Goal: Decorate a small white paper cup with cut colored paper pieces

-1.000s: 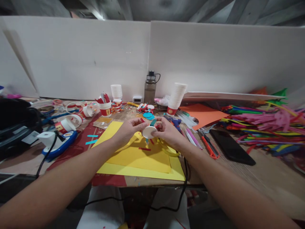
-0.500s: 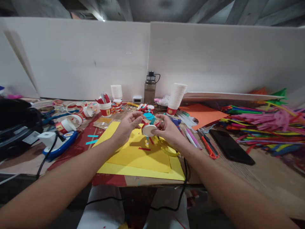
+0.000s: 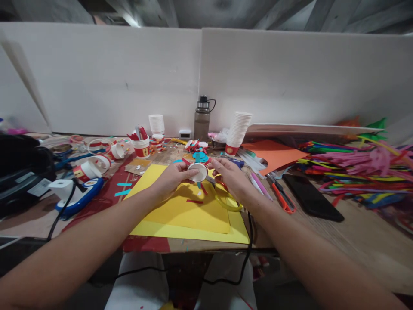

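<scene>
My left hand (image 3: 176, 176) grips a small white paper-cup base (image 3: 198, 172), its thumb pressed on the round face. Red and teal paper strips stick out around the base's rim. At the base's right side is my right hand (image 3: 230, 176), its fingers bent and apart from the thumb, fingertips close to a red strip; I cannot make out whether they touch it. Beneath the hands lie yellow paper sheets (image 3: 193, 219) with a loose red strip (image 3: 194, 201) on top. Teal paper discs (image 3: 200, 156) lie just behind the base. A yellow ring-shaped piece (image 3: 230, 206) rests below my right hand.
Behind stand a bottle (image 3: 202, 120), a cup stack (image 3: 238, 133) and a cup of red strips (image 3: 141, 147). To the right are orange-handled scissors (image 3: 284, 198), a black phone (image 3: 312, 198) and pipe cleaners (image 3: 361, 163). A blue-and-white device (image 3: 80, 198) and a black cable (image 3: 251, 241) are nearby.
The cup base has shifted slightly left and its hold has passed from my right hand to my left. My right thumb has come off its face.
</scene>
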A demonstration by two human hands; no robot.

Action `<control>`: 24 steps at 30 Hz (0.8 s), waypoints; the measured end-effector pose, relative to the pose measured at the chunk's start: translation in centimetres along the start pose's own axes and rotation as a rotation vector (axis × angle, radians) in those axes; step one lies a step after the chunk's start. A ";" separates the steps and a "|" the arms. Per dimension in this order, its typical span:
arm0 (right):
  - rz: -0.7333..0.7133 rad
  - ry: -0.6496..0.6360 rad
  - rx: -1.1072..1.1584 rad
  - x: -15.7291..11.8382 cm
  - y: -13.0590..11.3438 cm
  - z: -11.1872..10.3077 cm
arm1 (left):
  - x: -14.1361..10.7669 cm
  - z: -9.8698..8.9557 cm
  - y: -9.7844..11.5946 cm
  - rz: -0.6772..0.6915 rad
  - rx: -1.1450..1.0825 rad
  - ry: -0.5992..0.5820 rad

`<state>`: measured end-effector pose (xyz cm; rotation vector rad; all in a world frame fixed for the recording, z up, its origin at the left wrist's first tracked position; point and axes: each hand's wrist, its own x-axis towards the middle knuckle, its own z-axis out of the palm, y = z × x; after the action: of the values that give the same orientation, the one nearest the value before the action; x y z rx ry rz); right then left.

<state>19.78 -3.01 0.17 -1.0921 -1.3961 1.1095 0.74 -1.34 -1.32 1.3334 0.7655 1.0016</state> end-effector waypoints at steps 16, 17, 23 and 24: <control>-0.191 0.264 -0.223 -1.0 -1.8 -0.1 | -0.3 0.6 0.0 -0.051 -0.037 0.036; -0.200 0.284 -0.223 -0.9 -1.7 -0.3 | -0.2 0.6 -0.1 -0.055 -0.049 0.052; -0.188 0.264 -0.159 -0.4 -1.3 -0.8 | 0.3 0.1 -0.3 -0.075 -0.110 0.098; -0.161 0.216 -0.148 -0.3 -1.1 -0.7 | 0.3 0.1 -0.4 -0.071 -0.110 0.091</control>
<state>20.38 -3.46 1.29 -1.1459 -1.3829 0.7599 1.02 -1.07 -1.64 1.1647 0.8090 1.0379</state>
